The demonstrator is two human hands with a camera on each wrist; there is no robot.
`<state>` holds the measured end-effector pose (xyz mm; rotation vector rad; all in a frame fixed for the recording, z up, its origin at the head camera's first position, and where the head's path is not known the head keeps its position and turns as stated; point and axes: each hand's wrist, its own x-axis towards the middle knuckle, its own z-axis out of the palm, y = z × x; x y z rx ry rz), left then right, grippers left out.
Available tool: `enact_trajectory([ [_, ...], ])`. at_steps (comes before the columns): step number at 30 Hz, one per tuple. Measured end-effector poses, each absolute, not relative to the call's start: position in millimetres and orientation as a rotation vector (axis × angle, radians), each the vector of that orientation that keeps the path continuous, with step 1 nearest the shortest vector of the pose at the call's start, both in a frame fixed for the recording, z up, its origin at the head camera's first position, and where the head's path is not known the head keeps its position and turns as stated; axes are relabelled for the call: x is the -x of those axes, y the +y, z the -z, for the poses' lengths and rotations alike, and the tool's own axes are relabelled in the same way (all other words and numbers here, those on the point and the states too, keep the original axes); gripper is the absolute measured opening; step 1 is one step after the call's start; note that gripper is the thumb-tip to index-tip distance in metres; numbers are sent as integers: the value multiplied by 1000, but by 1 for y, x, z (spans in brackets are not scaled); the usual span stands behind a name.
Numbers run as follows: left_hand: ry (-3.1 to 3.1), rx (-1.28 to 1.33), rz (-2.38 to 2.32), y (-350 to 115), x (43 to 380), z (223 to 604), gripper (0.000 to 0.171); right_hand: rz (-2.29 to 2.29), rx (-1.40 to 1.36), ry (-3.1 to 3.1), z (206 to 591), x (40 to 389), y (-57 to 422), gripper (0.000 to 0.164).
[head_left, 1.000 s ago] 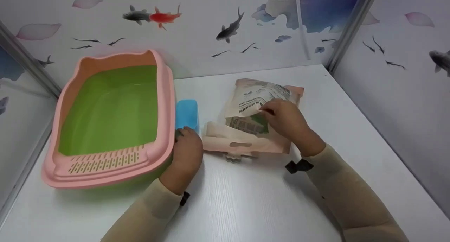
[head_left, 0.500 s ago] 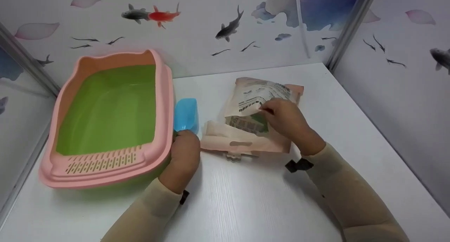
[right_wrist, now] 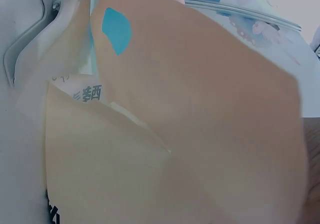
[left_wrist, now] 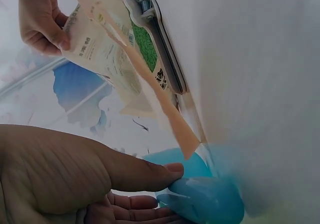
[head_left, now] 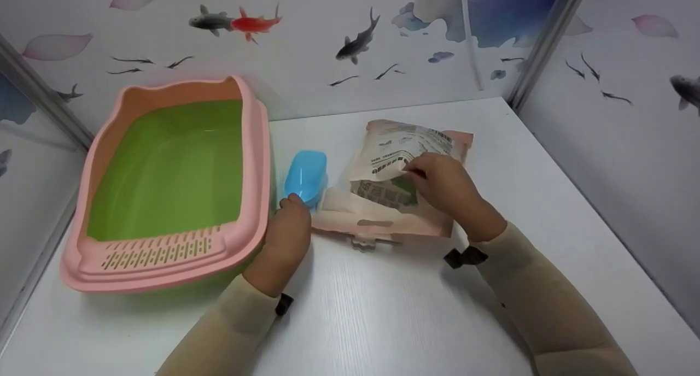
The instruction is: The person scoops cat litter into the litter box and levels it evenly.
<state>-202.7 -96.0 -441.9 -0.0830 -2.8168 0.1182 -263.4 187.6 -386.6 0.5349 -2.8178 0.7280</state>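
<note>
Pink-rimmed and green inside, the tray [head_left: 256, 163] has a blue scoop [head_left: 306, 174] just to its right — the fingers [left_wrist: 140, 214] of the left hand [head_left: 287, 228] pinch the scoop's near end. Farther right of the tray, the right hand [head_left: 445, 182] pinches a printed paper bag [head_left: 383, 165], a clip [head_left: 362, 244] jutting from under its near edge.

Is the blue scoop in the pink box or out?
Out: the head view shows the left hand holding the scoop in the gap between the box and the bag.
</note>
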Motion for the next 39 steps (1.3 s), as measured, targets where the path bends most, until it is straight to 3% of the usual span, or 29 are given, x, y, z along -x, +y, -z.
enact_trajectory([
  [18, -3191, -3, 381, -103, 207, 436, 22, -738, -528, -2825, 386, 263, 187, 14],
  [25, -3163, 95, 354, -106, 208, 442, 16, -710, -548, -2811, 386, 263, 187, 14],
  [39, -3212, -36, 456, -96, 210, 430, 22, -730, -549, -2826, 385, 262, 186, 15],
])
